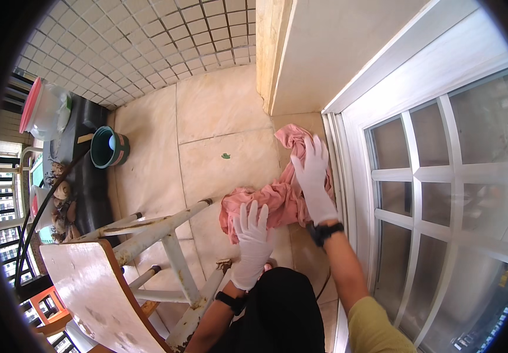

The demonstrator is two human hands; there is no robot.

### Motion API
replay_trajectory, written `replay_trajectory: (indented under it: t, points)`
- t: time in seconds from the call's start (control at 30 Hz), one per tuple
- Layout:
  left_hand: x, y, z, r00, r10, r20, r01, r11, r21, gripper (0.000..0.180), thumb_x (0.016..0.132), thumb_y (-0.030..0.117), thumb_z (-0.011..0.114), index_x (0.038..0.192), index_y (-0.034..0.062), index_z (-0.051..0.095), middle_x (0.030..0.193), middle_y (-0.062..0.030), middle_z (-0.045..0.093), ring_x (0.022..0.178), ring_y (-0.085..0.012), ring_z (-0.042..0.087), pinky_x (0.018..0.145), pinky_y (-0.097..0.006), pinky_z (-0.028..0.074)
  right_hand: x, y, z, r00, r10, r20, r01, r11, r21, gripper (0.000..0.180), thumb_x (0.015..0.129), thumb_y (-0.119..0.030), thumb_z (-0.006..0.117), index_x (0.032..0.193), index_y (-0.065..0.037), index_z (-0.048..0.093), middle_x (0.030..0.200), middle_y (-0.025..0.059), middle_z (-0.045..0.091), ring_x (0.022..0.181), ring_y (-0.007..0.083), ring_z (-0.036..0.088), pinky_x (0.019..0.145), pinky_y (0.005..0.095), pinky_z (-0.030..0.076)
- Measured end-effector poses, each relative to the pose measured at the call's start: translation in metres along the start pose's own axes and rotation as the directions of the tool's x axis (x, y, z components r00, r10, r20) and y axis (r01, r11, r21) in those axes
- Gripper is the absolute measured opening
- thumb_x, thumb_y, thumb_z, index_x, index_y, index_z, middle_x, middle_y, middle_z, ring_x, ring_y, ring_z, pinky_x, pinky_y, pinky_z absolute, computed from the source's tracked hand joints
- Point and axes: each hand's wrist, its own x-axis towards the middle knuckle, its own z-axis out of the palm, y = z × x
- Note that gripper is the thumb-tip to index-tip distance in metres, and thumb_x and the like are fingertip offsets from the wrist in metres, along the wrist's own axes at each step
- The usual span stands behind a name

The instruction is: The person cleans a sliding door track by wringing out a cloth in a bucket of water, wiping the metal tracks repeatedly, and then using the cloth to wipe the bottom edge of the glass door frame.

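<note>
A crumpled pink cloth [271, 203] lies on the tiled floor [219, 126], bunched at its near left and stretching up along the door sill. My left hand [252, 235], in a white glove, rests on the bunched part with its fingers spread. Farther up and to the right, my right hand [314, 173], gloved the same way, lies flat over the cloth beside the door track, fingers extended. Neither hand closes around the cloth. Both wrists carry dark bands. The cloth beneath the palms is hidden.
A white glazed door [418, 176] stands close on the right. At lower left is a rusty white metal-framed chair [171, 235]. A green pot [110, 147] and a clear tub with a red lid [45, 109] stand at left. A small green scrap [226, 156] lies on the floor.
</note>
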Motion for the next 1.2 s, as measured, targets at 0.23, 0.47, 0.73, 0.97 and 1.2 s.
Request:
replay_trajectory:
  t: [0.23, 0.47, 0.73, 0.97, 1.2]
  points:
    - [-0.004, -0.017, 0.013, 0.996, -0.087, -0.014, 0.088, 0.988, 0.126, 0.065, 0.074, 0.011, 0.063, 0.135, 0.0081, 0.040, 0.133, -0.0194, 0.039, 0.118, -0.0418, 0.040, 0.098, -0.050, 0.034, -0.070, 0.026, -0.020, 0.907, 0.283, 0.313, -0.223, 0.951, -0.215, 0.051, 0.081, -0.020, 0.060, 0.128, -0.004, 0.046, 0.131, 0.0146, 0.045, 0.113, 0.0345, 0.045, 0.097, 0.0422, 0.038]
    - [0.009, -0.013, 0.046, 0.990, -0.128, -0.051, 0.124, 0.989, -0.078, 0.057, 0.078, 0.009, 0.058, 0.133, 0.0019, 0.041, 0.128, -0.0223, 0.042, 0.109, -0.0399, 0.045, 0.093, -0.047, 0.039, 0.018, 0.045, 0.039, 0.973, 0.171, 0.154, -0.088, 0.895, -0.437, 0.053, 0.081, -0.019, 0.056, 0.127, 0.006, 0.045, 0.136, 0.0187, 0.042, 0.117, 0.0320, 0.043, 0.100, 0.0380, 0.035]
    - [0.019, 0.006, 0.039, 0.998, -0.059, -0.026, 0.050, 0.962, -0.268, 0.055, 0.080, 0.011, 0.059, 0.131, 0.0018, 0.042, 0.128, -0.0227, 0.042, 0.109, -0.0413, 0.046, 0.092, -0.047, 0.040, 0.076, 0.042, 0.038, 0.951, 0.226, 0.209, -0.097, 0.864, -0.493, 0.051, 0.081, -0.028, 0.054, 0.123, -0.001, 0.051, 0.132, 0.0149, 0.049, 0.110, 0.0294, 0.048, 0.093, 0.0407, 0.038]
    - [0.007, -0.007, 0.024, 0.998, -0.055, -0.004, 0.052, 0.955, -0.291, 0.049, 0.078, 0.011, 0.061, 0.125, 0.0036, 0.048, 0.125, -0.0196, 0.046, 0.109, -0.0388, 0.047, 0.092, -0.046, 0.041, 0.039, 0.056, 0.018, 0.904, 0.285, 0.319, -0.094, 0.859, -0.503, 0.046, 0.080, -0.019, 0.054, 0.123, -0.004, 0.049, 0.127, 0.0132, 0.052, 0.100, 0.0297, 0.055, 0.087, 0.0392, 0.043]
    - [0.006, -0.003, 0.023, 0.999, -0.027, -0.021, 0.019, 0.953, -0.302, 0.047, 0.078, 0.006, 0.062, 0.123, 0.0037, 0.050, 0.123, -0.0186, 0.047, 0.110, -0.0366, 0.047, 0.092, -0.042, 0.041, 0.035, 0.047, 0.030, 0.919, 0.266, 0.292, -0.035, 0.790, -0.612, 0.041, 0.085, -0.021, 0.052, 0.123, -0.006, 0.047, 0.132, 0.0112, 0.048, 0.105, 0.0245, 0.053, 0.083, 0.0391, 0.043]
